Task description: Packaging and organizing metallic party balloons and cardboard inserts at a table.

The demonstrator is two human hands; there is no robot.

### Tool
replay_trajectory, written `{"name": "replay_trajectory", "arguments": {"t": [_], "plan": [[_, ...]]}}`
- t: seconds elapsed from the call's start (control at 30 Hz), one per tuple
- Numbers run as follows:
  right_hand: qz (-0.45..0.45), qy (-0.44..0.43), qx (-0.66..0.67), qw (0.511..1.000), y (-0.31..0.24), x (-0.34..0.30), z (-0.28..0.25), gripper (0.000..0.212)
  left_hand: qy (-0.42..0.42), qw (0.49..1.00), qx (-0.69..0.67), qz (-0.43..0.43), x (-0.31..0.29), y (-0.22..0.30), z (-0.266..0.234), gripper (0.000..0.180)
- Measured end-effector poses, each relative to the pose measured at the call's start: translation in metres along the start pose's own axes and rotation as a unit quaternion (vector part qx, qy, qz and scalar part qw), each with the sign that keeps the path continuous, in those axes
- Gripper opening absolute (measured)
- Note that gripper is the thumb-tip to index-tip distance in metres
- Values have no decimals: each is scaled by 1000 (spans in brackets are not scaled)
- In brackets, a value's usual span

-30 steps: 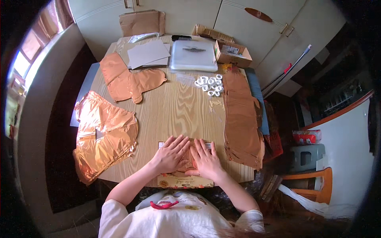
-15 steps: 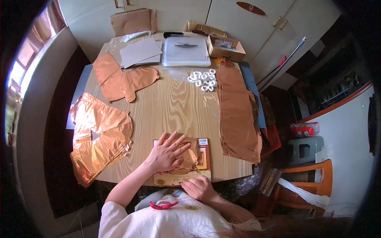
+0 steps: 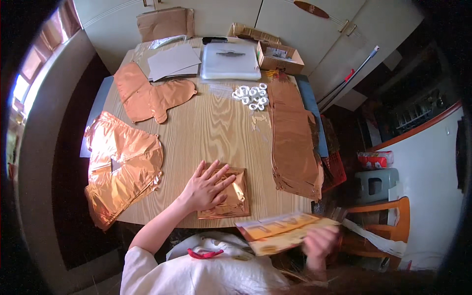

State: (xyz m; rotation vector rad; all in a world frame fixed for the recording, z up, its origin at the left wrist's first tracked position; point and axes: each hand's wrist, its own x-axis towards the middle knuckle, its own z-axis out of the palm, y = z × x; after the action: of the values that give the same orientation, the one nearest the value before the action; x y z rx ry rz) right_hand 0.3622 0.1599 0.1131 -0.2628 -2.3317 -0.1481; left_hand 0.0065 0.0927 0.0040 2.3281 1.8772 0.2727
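My left hand (image 3: 205, 189) lies flat with its fingers spread on a folded copper foil balloon (image 3: 238, 200), close to the table's near edge. The foil makes a rough rectangle, shiny and creased, partly covered by the hand. Off to the right, beyond the table edge, my right hand (image 3: 320, 243) grips a printed yellow and orange card (image 3: 281, 233) by its right end. Card and right hand are blurred by motion. The card is tilted and apart from the foil.
Copper foil balloons (image 3: 127, 169) lie flat at the left, another shape (image 3: 142, 93) behind them. A tall foil stack (image 3: 292, 132) covers the right side. White tape rings (image 3: 250, 93), a clear plastic stack (image 3: 230, 66), grey sheets (image 3: 173, 64) and an open carton (image 3: 281, 64) sit farther back.
My right hand has drawn the card out from under the folded foil and carried it right, off the table. The left hand stays pressed on the foil, which now rests on the bare tabletop.
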Motion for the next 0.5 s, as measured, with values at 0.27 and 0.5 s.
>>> {"name": "replay_trajectory", "arguments": {"t": [0.27,0.5], "plan": [[-6,53,-182,982,52,23,39,11,8,1000,10,-4,-1,1,-1,57],[98,-128,-79,984,61,-22,116,13,8,1000,11,2,1,2,-2,58]]}}
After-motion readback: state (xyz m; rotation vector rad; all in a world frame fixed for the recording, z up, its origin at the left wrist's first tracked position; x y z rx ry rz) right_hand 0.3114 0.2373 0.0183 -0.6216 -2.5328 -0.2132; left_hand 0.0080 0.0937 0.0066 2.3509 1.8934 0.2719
